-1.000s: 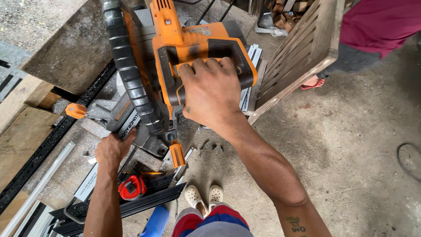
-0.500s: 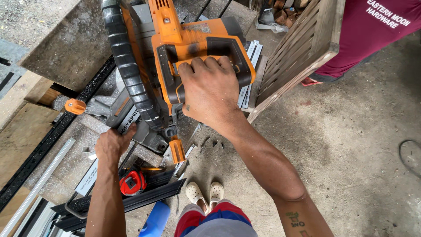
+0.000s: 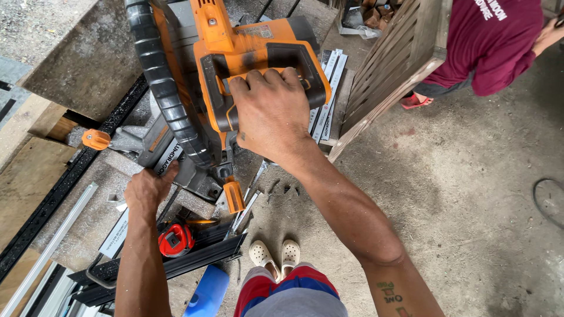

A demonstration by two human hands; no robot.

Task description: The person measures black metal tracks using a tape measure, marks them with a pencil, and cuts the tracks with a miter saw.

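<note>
Two hands busy, right hand (image 3: 271,114) clenched around orange saw handle (image 3: 264,56), left hand (image 3: 148,189) pressing workpiece

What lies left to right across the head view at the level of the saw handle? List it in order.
Orange clamp knob → black ribbed blade guard → right hand gripping the orange saw handle → wooden slatted panel → another person's maroon shirt.

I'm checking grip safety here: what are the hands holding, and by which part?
The right hand grips the orange mitre saw by its top loop handle. The left hand presses on something at the saw's base; what it holds cannot be told.
</note>
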